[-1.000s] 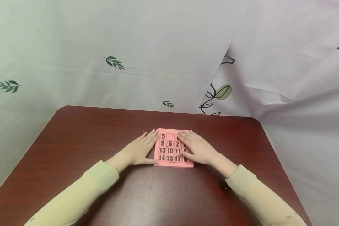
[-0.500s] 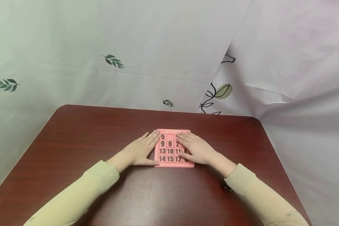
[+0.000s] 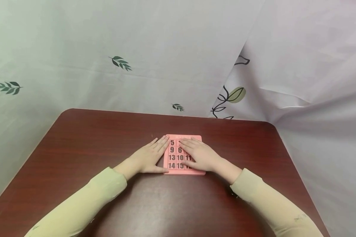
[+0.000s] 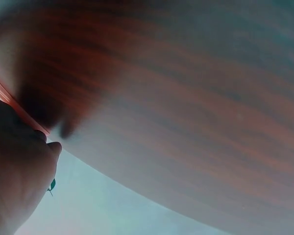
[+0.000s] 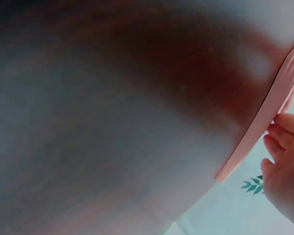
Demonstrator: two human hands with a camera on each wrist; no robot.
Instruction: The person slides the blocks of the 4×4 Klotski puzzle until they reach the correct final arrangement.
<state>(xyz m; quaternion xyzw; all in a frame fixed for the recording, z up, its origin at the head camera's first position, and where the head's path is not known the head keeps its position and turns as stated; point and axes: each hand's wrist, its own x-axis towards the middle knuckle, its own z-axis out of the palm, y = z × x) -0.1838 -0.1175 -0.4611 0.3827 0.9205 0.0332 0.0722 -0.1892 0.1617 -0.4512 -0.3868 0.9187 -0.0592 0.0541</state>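
Observation:
A pink sliding number puzzle [image 3: 181, 172] lies flat on the table in the head view, its tiles printed with black numerals. Along its left edge rests my left hand [image 3: 149, 158], fingers straight and thumb at the lower left corner. My right hand [image 3: 203, 155] lies over the puzzle's right part with fingers extended; its fingertips touch a top-row tile beside the 5, and the hand hides the right-hand columns. In the left wrist view, part of the puzzle's side [image 4: 14, 105] shows by the left hand [image 4: 19, 169]. The right wrist view shows the puzzle's pink side [image 5: 259, 117].
The dark red wooden table [image 3: 112, 138] has rounded far corners. Behind it hangs a pale curtain [image 3: 154, 49] printed with leaves, folded at the right. Both forearms, in light sleeves, come in from the near side.
My right hand has moved left across the puzzle. A top-row tile has slid left with it into the gap beside the 5. The left hand keeps its place on the edge.

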